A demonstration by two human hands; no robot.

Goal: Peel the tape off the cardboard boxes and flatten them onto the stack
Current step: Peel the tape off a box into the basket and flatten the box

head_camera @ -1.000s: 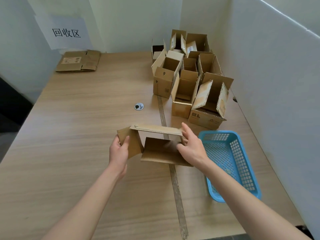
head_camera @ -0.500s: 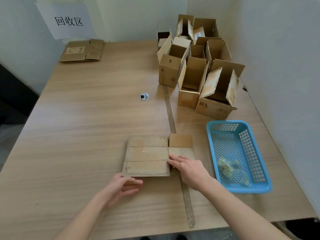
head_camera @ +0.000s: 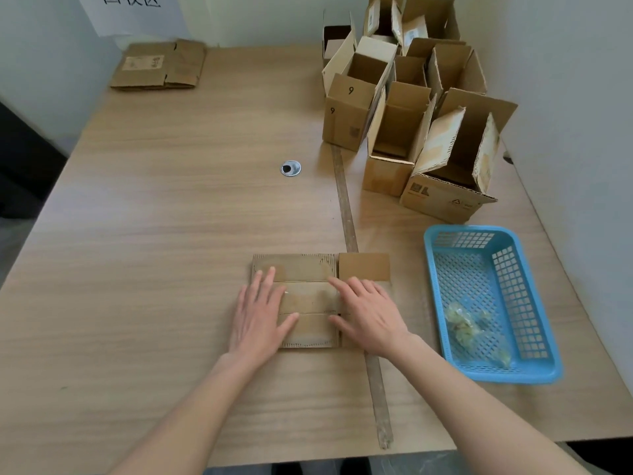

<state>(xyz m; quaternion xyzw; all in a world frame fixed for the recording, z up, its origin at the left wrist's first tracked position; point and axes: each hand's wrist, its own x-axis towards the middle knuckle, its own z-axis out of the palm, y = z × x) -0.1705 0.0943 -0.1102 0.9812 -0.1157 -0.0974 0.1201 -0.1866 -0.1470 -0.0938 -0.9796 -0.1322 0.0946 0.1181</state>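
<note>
Landmark: blue basket (head_camera: 534,366), right near part of table (head_camera: 154,234); all places given from it.
Basket contents: crumpled clear tape wads (head_camera: 469,325), lying toward its near half; far half bare mesh.
Flat box (head_camera: 308,303): left of basket, apart from it, lying flat on table over the dark seam strip (head_camera: 346,207).
Flat box axis: wider than deep, long side runs left-right, parallel to table's near edge; one flap (head_camera: 363,266) sticks out at far right corner, toward basket.
Flat box surface: two fold lines run left-right; shiny patch mid-panel, can't tell if tape or residue.
Left hand (head_camera: 260,317): palm down, fingers straight and spread, pressing left part of flat box; holds nothing.
Right hand (head_camera: 368,313): palm down, fingers straight, pressing right part of flat box; holds nothing.
Hands: apart, one at each end, bare cardboard between them.
Open boxes (head_camera: 411,108): cluster beyond basket, upright, flaps up; nearest one just beyond basket's far rim. Insides look empty where visible; rear ones partly hidden.
Marked box (head_camera: 346,114): left front of cluster, "9" on wall and flap.
Stack (head_camera: 159,65): flattened cardboard, far left corner, well apart from basket.
Grommet (head_camera: 290,168): round metal hole, far-left of basket, mid table.
Sign (head_camera: 133,12): white paper on wall above stack, text cut off.
</note>
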